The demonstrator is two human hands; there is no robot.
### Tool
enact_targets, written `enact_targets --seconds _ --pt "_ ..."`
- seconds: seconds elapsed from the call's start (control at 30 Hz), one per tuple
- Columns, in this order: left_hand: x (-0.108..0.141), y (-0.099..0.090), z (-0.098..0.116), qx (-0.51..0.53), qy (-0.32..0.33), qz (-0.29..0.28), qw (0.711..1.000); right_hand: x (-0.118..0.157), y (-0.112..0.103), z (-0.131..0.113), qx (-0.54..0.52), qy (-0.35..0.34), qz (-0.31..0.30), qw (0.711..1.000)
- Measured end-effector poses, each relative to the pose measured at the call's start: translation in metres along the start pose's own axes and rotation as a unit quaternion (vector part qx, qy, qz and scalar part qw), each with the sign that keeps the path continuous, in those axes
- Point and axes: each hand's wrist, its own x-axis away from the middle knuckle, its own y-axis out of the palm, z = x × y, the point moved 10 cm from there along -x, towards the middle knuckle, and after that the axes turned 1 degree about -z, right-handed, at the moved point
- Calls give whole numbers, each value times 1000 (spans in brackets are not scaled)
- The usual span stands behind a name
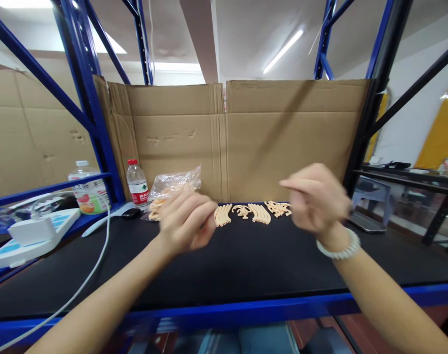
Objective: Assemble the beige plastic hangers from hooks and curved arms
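Note:
My left hand (188,220) is raised over the black table, its fingers curled into a loose fist with nothing showing in them. On the other side, my right hand (317,199), a little blurred, is also curled, with one fingertip pointing left and no object visible. Beyond and between them lie flat light-wood pieces: a row of curved strips (223,215), some hooked curved pieces (241,211), a second row of strips (260,213) and a jumbled heap (278,208). The heap is nearest my right hand. Partly behind my left hand is a clear plastic bag (180,180) with more wooden pieces.
At the back left stands a red-capped water bottle (137,184), near a dark object (131,214) and a larger labelled bottle (87,189). A white power strip (36,241) trails a white cable (95,268). Cardboard panels (290,142) and a blue rack frame (95,118) enclose the table.

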Motion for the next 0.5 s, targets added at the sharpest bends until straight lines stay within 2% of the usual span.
enact_targets --seconds 0.07,0.1,0.17,0.2,0.23,0.3,0.37,0.5 --pt "3 47 -24 -2 -51 -84 995 3 44 22 -2 44 -67 997" --pt "13 78 -42 13 -109 -150 983 12 75 37 -6 81 -131 988" --pt "51 131 -81 66 -263 -258 927 49 142 64 -56 173 -290 940" --pt "67 148 -91 71 -289 -278 913 72 169 70 -76 199 -358 909" --pt "81 159 -98 72 -300 -290 906 91 187 73 -80 203 -399 891" --pt "103 174 -103 80 -303 -313 896 116 206 75 -82 197 -426 879" --pt "116 180 -104 87 -302 -330 890 132 212 74 -78 188 -440 875" --pt "123 181 -101 87 -309 -354 878 145 216 70 -57 175 -463 867"
